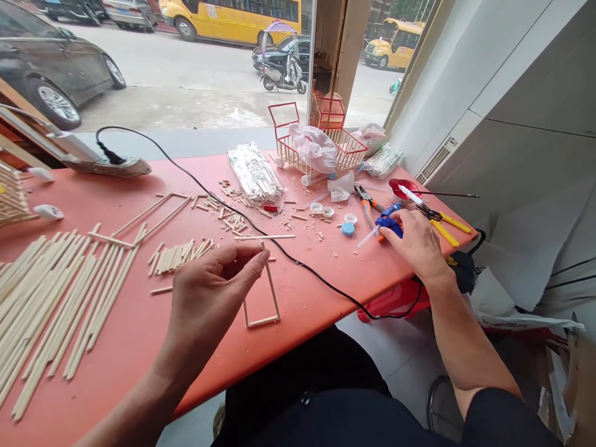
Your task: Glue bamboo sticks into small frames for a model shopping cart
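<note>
My left hand (216,288) is closed in a pinch on the upper end of a narrow frame made of thin wooden sticks (273,292). The frame's lower crosspiece rests near the front of the table, and part of it is hidden behind my fingers. At the right, my right hand (416,245) grips a small blue glue gun (388,218) with a clear glue stick (369,236) poking out of it. Orange-handled pliers (367,211) lie just left of the glue gun. Beside my right wrist are yellow-handled pliers (447,226).
A black cable (274,251) crosses the pink table (321,310). Many long wooden sticks (56,298) lie at left, short pieces (179,256) behind my left hand. A foil-wrapped bundle (254,171), a stick-built cart (291,152), bottle caps (347,228) and a red bowl (404,185) stand farther back.
</note>
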{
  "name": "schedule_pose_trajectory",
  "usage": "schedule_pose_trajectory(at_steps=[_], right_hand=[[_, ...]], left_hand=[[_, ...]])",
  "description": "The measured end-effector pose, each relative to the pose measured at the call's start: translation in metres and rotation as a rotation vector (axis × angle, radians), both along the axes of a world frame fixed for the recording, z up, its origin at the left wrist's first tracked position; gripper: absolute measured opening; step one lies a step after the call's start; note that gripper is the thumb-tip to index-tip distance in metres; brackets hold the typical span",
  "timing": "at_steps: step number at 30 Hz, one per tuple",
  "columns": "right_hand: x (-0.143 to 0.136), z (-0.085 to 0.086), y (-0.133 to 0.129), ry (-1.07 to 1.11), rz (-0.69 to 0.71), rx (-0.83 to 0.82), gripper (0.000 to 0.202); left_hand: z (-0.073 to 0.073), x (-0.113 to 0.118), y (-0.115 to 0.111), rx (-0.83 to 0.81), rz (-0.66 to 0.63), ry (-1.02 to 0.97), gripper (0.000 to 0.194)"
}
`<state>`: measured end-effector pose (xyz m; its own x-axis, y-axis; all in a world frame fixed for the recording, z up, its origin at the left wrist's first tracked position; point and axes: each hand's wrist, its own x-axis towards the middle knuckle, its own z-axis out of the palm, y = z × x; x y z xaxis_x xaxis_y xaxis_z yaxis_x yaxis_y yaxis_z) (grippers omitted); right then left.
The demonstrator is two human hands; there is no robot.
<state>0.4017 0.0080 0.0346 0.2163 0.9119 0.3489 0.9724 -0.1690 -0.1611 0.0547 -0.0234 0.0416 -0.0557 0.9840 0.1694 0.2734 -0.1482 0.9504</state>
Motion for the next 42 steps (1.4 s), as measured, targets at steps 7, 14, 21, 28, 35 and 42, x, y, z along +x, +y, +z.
schedule_pose_trajectory(at_steps=[7,14,21,28,35,42], right_hand=[[0.009,-0.014,-0.005,-0.125,-0.1,-0.065,0.037],[0.006,-0.012,-0.002,-0.16,-0.185,-0.139,0.039],[0.014,-0.025,0.001,-0.17,-0.174,-0.082,0.038],[0.027,-0.024,-0.004,0.013,-0.03,0.245,0.03],[-0.025,0.04,-0.032,0.874,0.507,-0.067,0.045],[-0.072,0.081,-0.037,0.983,0.827,-0.305,0.044]], left_hand=[[0.001,0.0,-0.003,-0.008,-0.004,0.001,0.009],[0.0,0.0,-0.004,0.024,0.008,0.016,0.012],[0.0,0.002,-0.006,0.192,0.036,0.138,0.013],[0.0,0.004,-0.007,0.14,0.006,0.123,0.015],[-0.002,0.008,-0.011,0.139,-0.007,0.117,0.016],[0.0,0.012,-0.014,0.332,0.029,0.259,0.009]])
